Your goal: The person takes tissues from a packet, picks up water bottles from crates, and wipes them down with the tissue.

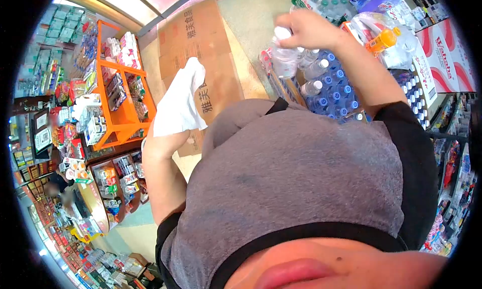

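Observation:
My right hand pinches the white cap of a clear plastic bottle, which hangs upright at the edge of a group of bottles. Beside and below it stand other white-capped clear bottles and several blue-capped water bottles, packed closely. A white cloth covers my left hand and hangs from it over the wrist. The fingers of that hand are hidden under the cloth. My left hand is apart from the bottles, above flattened cardboard on the floor.
An orange shelf rack with packaged goods stands at left, near a counter with a person behind it. At right are an orange-juice bottle, a red-and-white carton and rows of dark bottles. Wrapped bottle packs stand at the back.

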Demonstrator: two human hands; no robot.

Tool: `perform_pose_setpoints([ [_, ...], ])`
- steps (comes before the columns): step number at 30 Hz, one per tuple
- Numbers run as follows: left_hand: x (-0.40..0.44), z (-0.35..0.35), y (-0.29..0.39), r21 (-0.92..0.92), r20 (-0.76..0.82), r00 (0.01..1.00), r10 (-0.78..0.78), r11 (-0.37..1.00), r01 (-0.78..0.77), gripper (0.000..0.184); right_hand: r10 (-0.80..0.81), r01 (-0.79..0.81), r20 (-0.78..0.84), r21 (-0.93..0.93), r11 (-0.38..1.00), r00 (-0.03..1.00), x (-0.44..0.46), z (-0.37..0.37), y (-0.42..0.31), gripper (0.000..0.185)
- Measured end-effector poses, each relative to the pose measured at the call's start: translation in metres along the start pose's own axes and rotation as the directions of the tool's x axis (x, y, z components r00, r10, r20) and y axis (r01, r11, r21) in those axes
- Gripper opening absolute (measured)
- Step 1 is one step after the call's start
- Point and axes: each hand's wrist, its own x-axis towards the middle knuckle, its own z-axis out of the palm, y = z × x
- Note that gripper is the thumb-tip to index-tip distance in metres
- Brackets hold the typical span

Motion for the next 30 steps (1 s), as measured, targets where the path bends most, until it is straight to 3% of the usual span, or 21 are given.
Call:
perform_pose_setpoints([
  [3, 0.003, -0.004, 0.015, 0.163, -0.044, 0.998, 0.045, 0.986, -0.037, 0.056, -0.005, -0.008, 0.027, 0.456, 0.89, 1.0, 0.044, -0.049, -0.044, 0.033],
  [4, 0.002, -0.006, 0.02, 0.161, -0.062, 0.996, 0.069, 0.985, -0.058, 0.054, -0.093, 0.067, 0.026, 0.508, 0.859, 0.995, 0.06, -0.077, -0.064, 0.027],
  [8, -0.004, -0.014, 0.043, 0.139, -0.192, 0.966, 0.175, 0.979, -0.15, 0.057, -0.232, 0.272, -0.145, 0.588, 0.762, 0.962, 0.102, -0.093, -0.107, 0.034],
  [10, -0.007, -0.01, 0.028, 0.009, -0.412, 0.874, 0.259, 0.96, -0.28, 0.066, -0.266, 0.299, -0.149, 0.633, 0.714, 0.952, 0.12, -0.096, -0.134, 0.037],
  [11, -0.002, -0.009, 0.03, -0.281, -0.43, 0.891, 0.146, 0.916, -0.285, 0.066, -0.26, 0.27, -0.116, 0.656, 0.704, 0.959, 0.126, -0.098, -0.151, 0.038],
  [12, 0.004, -0.009, 0.035, -0.543, -0.442, 0.896, 0.031, 0.786, -0.295, 0.066, -0.268, 0.259, -0.095, 0.68, 0.686, 0.959, 0.134, -0.098, -0.164, 0.04],
  [14, 0.004, -0.016, 0.047, -0.754, -0.466, 0.883, 0.062, 0.494, -0.433, 0.064, -0.294, 0.248, -0.067, 0.727, 0.64, 0.954, 0.149, -0.096, -0.187, 0.043],
  [17, 0.001, -0.031, 0.04, -0.701, -0.469, 0.865, 0.178, 0.521, -0.487, 0.064, -0.268, 0.194, 0.004, 0.679, 0.708, 0.964, 0.15, -0.115, -0.219, 0.045],
  [21, -0.012, -0.026, 0.033, -0.635, -0.613, 0.784, 0.096, 0.531, -0.561, 0.059, -0.29, 0.221, -0.001, 0.651, 0.726, 0.957, 0.16, -0.116, -0.237, 0.047],
  [24, -0.018, -0.025, 0.037, -0.65, -0.641, 0.765, 0.06, 0.487, -0.583, 0.057, -0.134, 0.023, 0.13, 0.628, 0.778, 0.982, 0.16, -0.126, -0.256, 0.05],
  [27, -0.016, -0.025, 0.037, -0.637, -0.657, 0.75, 0.077, 0.476, -0.607, 0.057, -0.296, 0.213, 0.012, 0.668, 0.713, 0.955, 0.172, -0.102, -0.24, 0.05],
  [30, -0.017, -0.02, 0.032, -0.652, -0.672, 0.74, 0.024, 0.454, -0.607, 0.057, -0.287, 0.233, -0.016, 0.629, 0.742, 0.958, 0.172, -0.101, -0.242, 0.049],
])
